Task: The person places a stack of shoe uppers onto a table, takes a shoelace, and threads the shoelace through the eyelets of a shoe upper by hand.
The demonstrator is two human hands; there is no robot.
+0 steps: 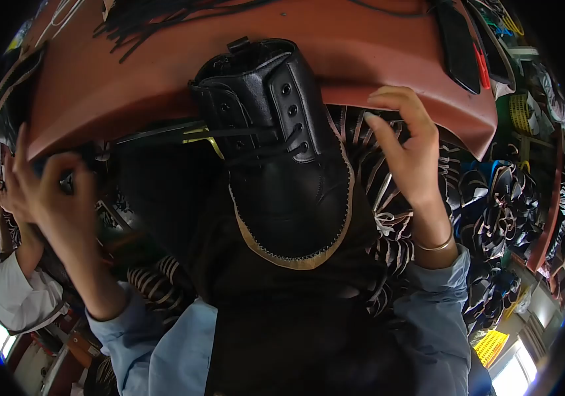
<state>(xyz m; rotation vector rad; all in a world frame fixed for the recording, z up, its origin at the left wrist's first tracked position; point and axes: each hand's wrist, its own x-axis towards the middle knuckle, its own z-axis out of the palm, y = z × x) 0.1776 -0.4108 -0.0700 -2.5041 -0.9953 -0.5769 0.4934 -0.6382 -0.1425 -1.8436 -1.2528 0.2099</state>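
boot (289, 204) lies across the middle of the near edge of the bench (164, 46), lacing seemingly part done: lace (253, 132) at the lower eyelets (303, 147), the right side's top two bare; right hand (411, 142) slightly parted at thumb and finger, nothing visible between; left hand (58, 191) blurred, cannot tell whether it grips lace

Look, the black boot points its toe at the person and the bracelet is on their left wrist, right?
No, the head view shows the bracelet on the wrist of the right hand. The black boot does point its toe at the person.
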